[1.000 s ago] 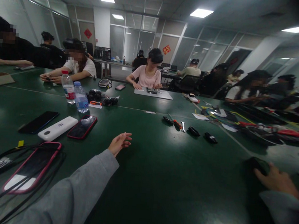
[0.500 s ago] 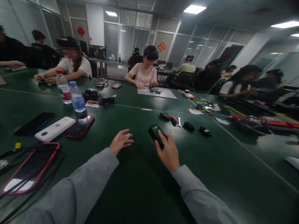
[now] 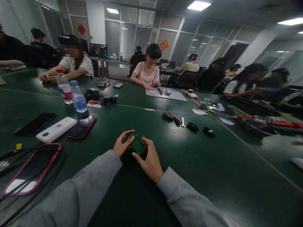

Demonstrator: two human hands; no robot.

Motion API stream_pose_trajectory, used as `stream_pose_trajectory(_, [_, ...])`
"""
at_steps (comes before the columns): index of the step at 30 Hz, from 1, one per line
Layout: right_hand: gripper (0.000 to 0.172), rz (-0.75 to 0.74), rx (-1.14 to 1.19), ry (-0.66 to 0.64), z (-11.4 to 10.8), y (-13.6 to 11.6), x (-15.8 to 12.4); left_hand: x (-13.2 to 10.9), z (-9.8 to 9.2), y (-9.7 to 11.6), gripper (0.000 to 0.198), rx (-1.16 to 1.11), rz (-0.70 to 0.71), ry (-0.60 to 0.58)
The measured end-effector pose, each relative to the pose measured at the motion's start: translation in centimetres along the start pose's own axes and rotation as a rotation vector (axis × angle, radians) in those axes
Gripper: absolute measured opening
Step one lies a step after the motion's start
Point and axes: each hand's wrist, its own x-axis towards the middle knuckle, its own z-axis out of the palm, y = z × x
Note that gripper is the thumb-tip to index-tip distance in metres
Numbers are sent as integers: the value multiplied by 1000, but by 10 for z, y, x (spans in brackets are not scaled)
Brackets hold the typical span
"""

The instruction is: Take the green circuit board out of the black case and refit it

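A small green circuit board, roughly rectangular with a dark edge, is held above the near middle of the green table. The fingers of my left hand grip its left end, the thumb on its upper face. At the right end, my right hand has it between thumb and fingers. The board's underside is hidden. Beyond my hands lie a screwdriver with an orange handle, a small wrench and several black parts.
Left of my hands are a red-edged phone, a white power bank, a dark phone and a pink-cased phone under black cables. Two bottles stand behind them. Across the table a person works over a white board.
My right hand has brought the circuit board leftward to my left hand. The left fingers, open before, have closed on its left end.
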Motion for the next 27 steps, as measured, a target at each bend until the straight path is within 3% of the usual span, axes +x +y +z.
stream_pose_trajectory(3, [49, 288, 384, -37, -2, 6, 3, -1, 0, 3, 46, -19, -3, -28])
stream_pose_trajectory(6, [39, 541, 754, -196, -7, 9, 5, -2, 1, 6, 46, -53, -16, -60])
stream_pose_trajectory(9, [38, 681, 1074, -342, -11, 7, 6, -3, 2, 8, 45, -101, -20, -94])
stream_pose_trajectory(12, [39, 772, 1220, -379, -13, 5, 6, -4, 4, 11, 43, -119, -18, -141])
stream_pose_trajectory(16, [43, 874, 1229, -412, -14, 1, 5, -7, 6, 12, 41, -101, -34, -194])
stream_pose_trajectory(19, [44, 861, 1191, -391, -14, -2, 4, -6, 8, 8, 43, -125, -63, -171])
stream_pose_trajectory(23, [50, 694, 1005, -243, -10, -3, 5, -7, 12, -1, 48, -224, -174, -35])
stream_pose_trajectory(27, [54, 485, 666, -6, -5, 3, 6, -12, 21, -7, 48, -258, -287, 10])
